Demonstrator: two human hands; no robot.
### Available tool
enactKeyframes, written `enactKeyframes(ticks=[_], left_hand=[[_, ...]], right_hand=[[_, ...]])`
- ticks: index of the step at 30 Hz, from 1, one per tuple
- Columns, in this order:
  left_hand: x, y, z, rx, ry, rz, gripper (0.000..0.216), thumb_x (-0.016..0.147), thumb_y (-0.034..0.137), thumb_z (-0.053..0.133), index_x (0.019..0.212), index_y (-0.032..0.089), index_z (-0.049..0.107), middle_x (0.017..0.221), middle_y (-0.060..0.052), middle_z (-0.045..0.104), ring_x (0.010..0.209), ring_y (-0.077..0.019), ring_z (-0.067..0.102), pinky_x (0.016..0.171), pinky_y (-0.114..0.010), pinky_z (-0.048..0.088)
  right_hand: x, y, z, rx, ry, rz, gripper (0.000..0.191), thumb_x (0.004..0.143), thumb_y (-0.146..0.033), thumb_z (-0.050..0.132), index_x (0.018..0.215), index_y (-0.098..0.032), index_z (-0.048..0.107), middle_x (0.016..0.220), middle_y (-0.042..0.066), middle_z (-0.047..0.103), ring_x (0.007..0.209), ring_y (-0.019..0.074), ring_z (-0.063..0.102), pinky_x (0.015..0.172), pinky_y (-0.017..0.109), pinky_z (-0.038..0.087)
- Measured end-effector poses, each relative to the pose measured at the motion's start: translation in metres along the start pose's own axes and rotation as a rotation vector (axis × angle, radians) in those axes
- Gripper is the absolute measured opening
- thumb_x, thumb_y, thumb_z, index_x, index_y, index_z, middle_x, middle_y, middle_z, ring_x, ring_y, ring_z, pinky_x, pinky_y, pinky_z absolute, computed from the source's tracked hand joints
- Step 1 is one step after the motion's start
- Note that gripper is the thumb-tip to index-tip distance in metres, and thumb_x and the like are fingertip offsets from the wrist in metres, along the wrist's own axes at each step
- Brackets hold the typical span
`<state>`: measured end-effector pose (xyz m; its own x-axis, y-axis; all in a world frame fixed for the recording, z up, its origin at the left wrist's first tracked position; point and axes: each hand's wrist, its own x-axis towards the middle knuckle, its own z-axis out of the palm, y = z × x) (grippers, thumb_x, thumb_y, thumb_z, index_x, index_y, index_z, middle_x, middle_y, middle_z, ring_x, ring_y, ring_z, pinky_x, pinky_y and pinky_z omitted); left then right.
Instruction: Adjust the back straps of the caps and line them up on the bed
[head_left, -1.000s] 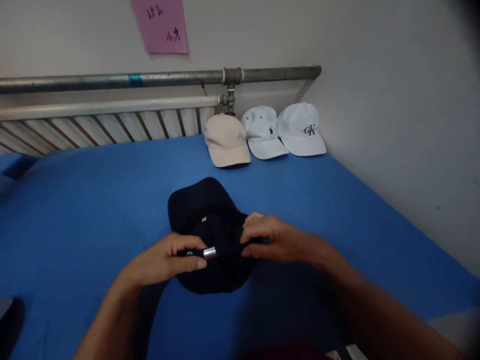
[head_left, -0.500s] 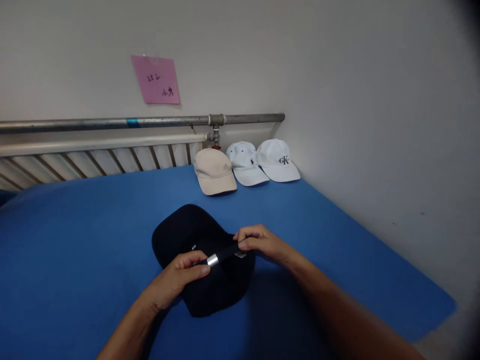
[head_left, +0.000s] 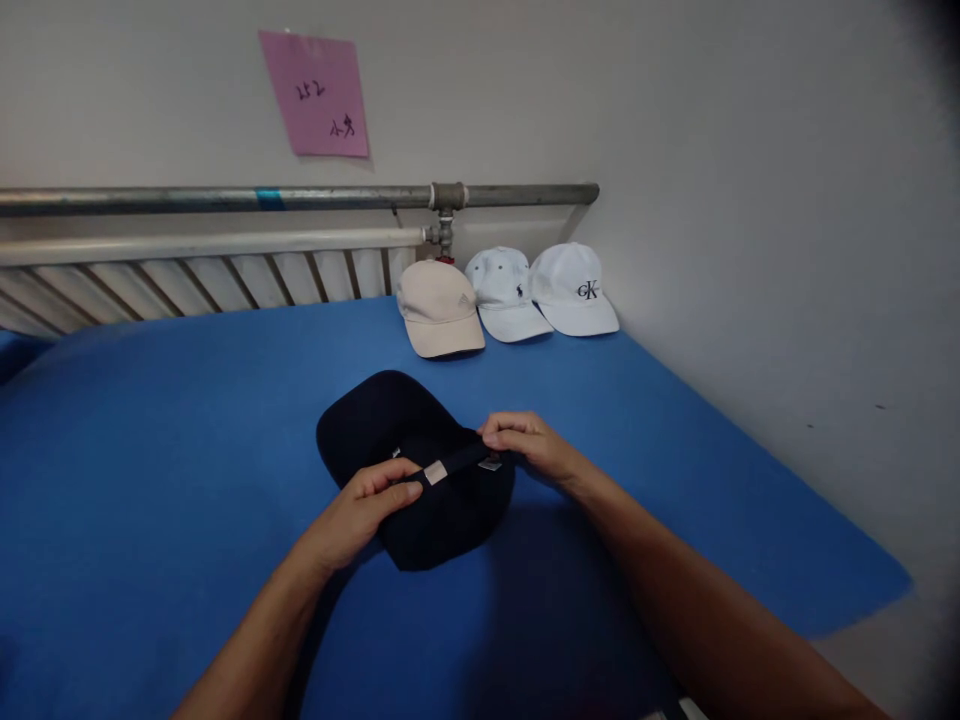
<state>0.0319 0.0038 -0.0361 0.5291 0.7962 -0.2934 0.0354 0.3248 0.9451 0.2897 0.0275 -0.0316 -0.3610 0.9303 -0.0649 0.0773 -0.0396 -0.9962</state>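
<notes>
A dark navy cap [head_left: 390, 425] lies upside down on the blue sheet [head_left: 172, 430], its brim toward the wall. Across its back opening runs a dark strap with a metal buckle [head_left: 435, 472]. My left hand [head_left: 360, 510] pinches the strap just left of the buckle. My right hand [head_left: 525, 445] pinches the strap's other end at the cap's right rim. Both hands have their fingers closed on the strap.
Three caps stand in a row against the far wall: a beige cap [head_left: 439, 310], a pale blue cap [head_left: 504, 295] and a white cap [head_left: 574, 290]. Behind them run a metal pipe [head_left: 225, 198] and a radiator [head_left: 187, 280]. A pink note [head_left: 315, 92] hangs on the wall.
My hands have drawn the strap tauter across the cap's opening and sit farther apart than a second ago. The view tilted up and then partly back down.
</notes>
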Motion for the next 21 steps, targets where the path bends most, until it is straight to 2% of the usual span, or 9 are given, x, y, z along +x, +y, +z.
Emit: enactKeyframes(ticks=[3,7,11,15,17,21], left_hand=[[-0.002,0.0,-0.003,0.023,-0.016,0.008,0.017,0.079,0.026,0.064,0.094,0.021,0.071,0.073,0.002,0.059,0.065,-0.0094,0.049,0.063,-0.022,0.037],[-0.006,0.002,-0.007,0.053,-0.038,0.014,0.026,0.076,0.017,0.06,0.098,0.022,0.072,0.078,0.001,0.062,0.072,-0.0114,0.052,0.069,-0.024,0.038],[-0.01,0.006,-0.009,0.056,-0.056,0.013,0.03,0.074,0.016,0.06,0.1,0.023,0.072,0.083,0.0,0.064,0.078,-0.0132,0.054,0.073,-0.026,0.04],[-0.012,0.008,-0.01,0.08,-0.056,0.013,0.032,0.073,0.017,0.06,0.102,0.023,0.071,0.086,0.0,0.064,0.079,-0.0137,0.054,0.074,-0.027,0.039],[-0.012,0.009,-0.01,0.094,-0.043,0.007,0.032,0.073,0.017,0.06,0.103,0.022,0.071,0.085,0.0,0.064,0.078,-0.0134,0.053,0.073,-0.027,0.039],[-0.012,0.009,-0.008,0.136,-0.036,0.008,0.028,0.076,0.02,0.062,0.103,0.022,0.071,0.085,-0.001,0.064,0.077,-0.0137,0.054,0.071,-0.027,0.041]], right_hand=[[0.0,0.002,-0.001,-0.044,0.011,-0.002,0.016,0.074,-0.029,0.059,0.065,-0.017,0.061,0.063,-0.001,0.055,0.063,0.0113,0.048,0.063,0.026,0.034],[-0.003,-0.001,0.0,-0.081,0.014,-0.008,0.016,0.075,-0.03,0.059,0.066,-0.017,0.06,0.063,-0.002,0.055,0.061,0.0111,0.047,0.062,0.025,0.033],[-0.006,-0.004,0.002,-0.173,0.048,-0.042,0.017,0.077,-0.03,0.058,0.065,-0.018,0.059,0.063,-0.002,0.054,0.062,0.0112,0.046,0.062,0.026,0.034],[-0.007,-0.006,0.003,-0.362,0.079,-0.12,0.018,0.079,-0.028,0.054,0.065,-0.019,0.059,0.064,-0.001,0.056,0.065,0.0132,0.05,0.067,0.028,0.037],[-0.009,-0.009,0.006,-0.513,0.127,-0.229,0.013,0.079,-0.024,0.053,0.068,-0.019,0.06,0.068,0.0,0.061,0.07,0.015,0.053,0.074,0.032,0.039],[-0.017,-0.022,0.023,-0.773,0.319,-0.572,0.008,0.08,-0.017,0.054,0.082,-0.021,0.061,0.084,0.003,0.068,0.084,0.0182,0.06,0.088,0.038,0.037]])
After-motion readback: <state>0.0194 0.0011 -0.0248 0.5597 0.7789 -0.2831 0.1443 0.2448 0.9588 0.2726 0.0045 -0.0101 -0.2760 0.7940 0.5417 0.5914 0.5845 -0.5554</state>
